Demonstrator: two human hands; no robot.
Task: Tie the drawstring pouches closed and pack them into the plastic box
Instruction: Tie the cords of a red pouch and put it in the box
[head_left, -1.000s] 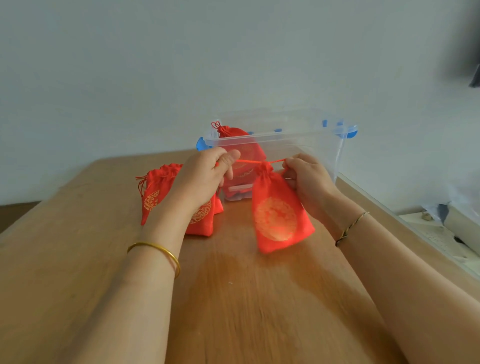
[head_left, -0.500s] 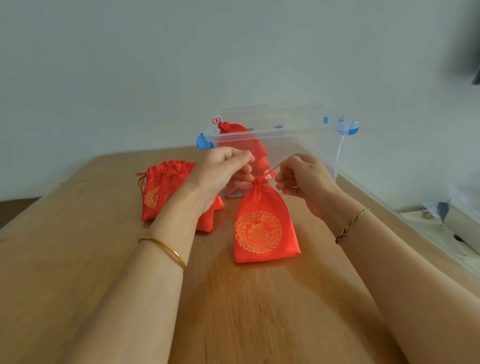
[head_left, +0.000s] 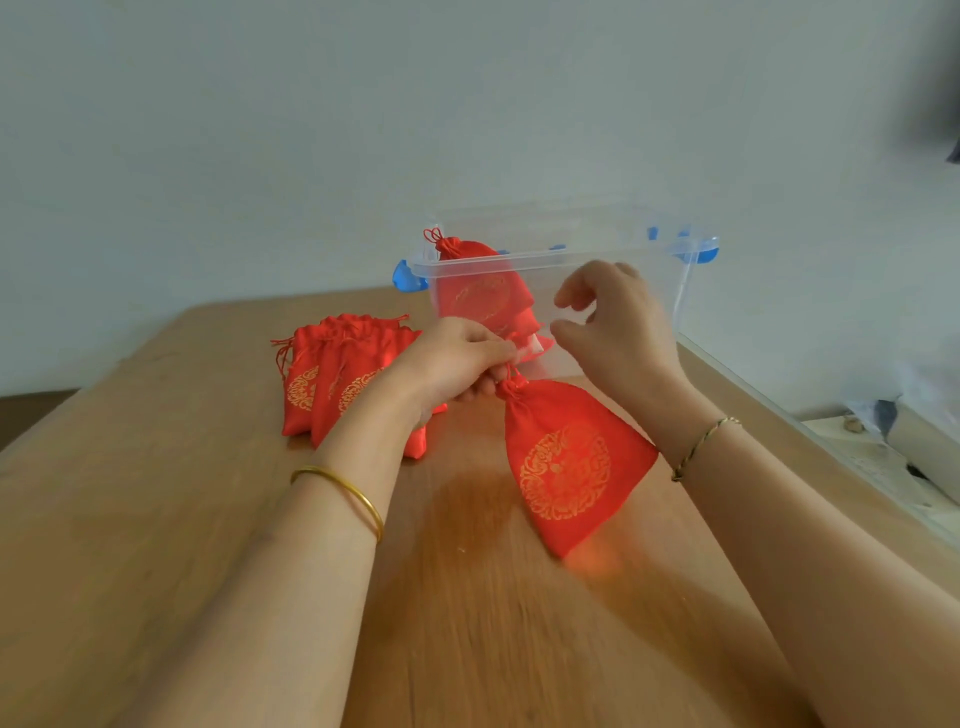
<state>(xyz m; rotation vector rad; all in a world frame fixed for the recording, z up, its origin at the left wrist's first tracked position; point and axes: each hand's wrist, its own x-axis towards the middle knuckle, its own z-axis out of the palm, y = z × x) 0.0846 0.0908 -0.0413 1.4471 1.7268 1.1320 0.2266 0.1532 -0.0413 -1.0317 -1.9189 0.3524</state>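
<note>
A red drawstring pouch (head_left: 569, 462) with a gold round pattern hangs tilted over the wooden table (head_left: 156, 493), its neck cinched. My left hand (head_left: 460, 358) pinches that neck and its cords. My right hand (head_left: 610, 322) hovers just right of the neck, fingers curled apart, holding nothing I can see. Behind the hands stands the clear plastic box (head_left: 561, 260) with blue latches. One tied red pouch (head_left: 478, 291) leans inside the box at its left end. A pile of red pouches (head_left: 337, 374) lies on the table left of my left hand.
The table's right edge (head_left: 810, 441) runs close beside my right arm, with clutter on a lower surface (head_left: 904, 421) beyond it. A pale wall stands behind the box.
The cords were pulled out sideways by both hands, then brought together. Now my right hand has let go and lifted, and the pouch has swung right, hanging from my left hand.
</note>
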